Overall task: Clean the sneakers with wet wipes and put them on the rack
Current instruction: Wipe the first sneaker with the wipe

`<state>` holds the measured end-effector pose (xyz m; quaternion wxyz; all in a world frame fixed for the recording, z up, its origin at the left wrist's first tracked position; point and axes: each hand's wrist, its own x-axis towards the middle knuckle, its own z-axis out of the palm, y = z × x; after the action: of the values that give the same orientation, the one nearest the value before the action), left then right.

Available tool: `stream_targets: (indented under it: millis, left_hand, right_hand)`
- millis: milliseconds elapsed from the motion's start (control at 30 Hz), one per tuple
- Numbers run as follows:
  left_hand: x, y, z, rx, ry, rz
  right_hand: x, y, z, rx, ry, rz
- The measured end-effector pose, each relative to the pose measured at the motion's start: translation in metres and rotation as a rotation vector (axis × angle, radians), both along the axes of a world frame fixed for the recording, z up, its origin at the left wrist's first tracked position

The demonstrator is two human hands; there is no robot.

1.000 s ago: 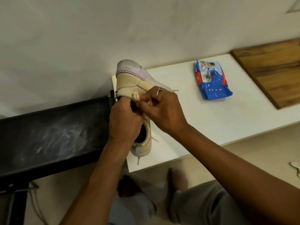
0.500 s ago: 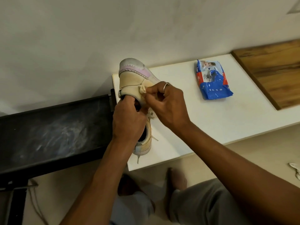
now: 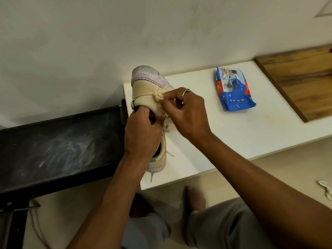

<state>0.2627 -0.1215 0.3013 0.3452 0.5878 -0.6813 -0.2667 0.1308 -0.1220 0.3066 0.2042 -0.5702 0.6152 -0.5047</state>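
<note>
1. Left hand (image 3: 142, 135): grip clamping the sneaker (image 3: 145, 90) at its opening, steadying it over the worktop's (image 3: 233, 141) left end
2. Right hand (image 3: 186, 112): grip pinching a balled wipe (image 3: 158, 96), pressing it to the upper
3. Wipes pack (image 3: 233, 90): lying nearby, likely for refills

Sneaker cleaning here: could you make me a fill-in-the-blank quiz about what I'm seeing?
The right hand, wearing a ____, pinches a crumpled wipe against the sneaker.
The left hand grips that ____.
The blue wet wipes pack lies on the ____ table.
Answers: ring, sneaker, white.
</note>
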Motion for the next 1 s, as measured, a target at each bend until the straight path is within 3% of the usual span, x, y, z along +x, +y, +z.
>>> stream_targets:
  millis: [167,300,500,600,733,867,1000]
  left_hand:
    - [0.005,-0.001,-0.001,-0.013,0.022,0.038]
    - [-0.001,-0.002,-0.001,-0.069,-0.003,0.033]
    - [-0.005,-0.002,-0.002,-0.084,0.074,0.022]
    - [-0.005,-0.001,0.002,0.041,0.215,0.020]
    - [-0.004,-0.006,0.010,0.442,0.634,0.111]
    - [-0.009,-0.004,0.008,0.469,0.695,0.110]
    - [-0.015,-0.001,0.006,0.413,0.736,0.108]
  right_hand:
    - [0.007,0.011,0.001,0.004,0.169,0.175]
    - [-0.008,0.001,-0.001,-0.001,0.027,-0.009]
    - [-0.018,-0.002,-0.011,0.067,-0.003,-0.065]
    - [-0.022,0.000,-0.010,0.077,-0.012,-0.039]
    - [-0.028,0.008,-0.007,0.084,0.036,0.067]
    - [-0.035,0.015,-0.001,0.070,0.078,0.115]
    - [-0.044,0.017,0.009,0.086,0.055,0.019]
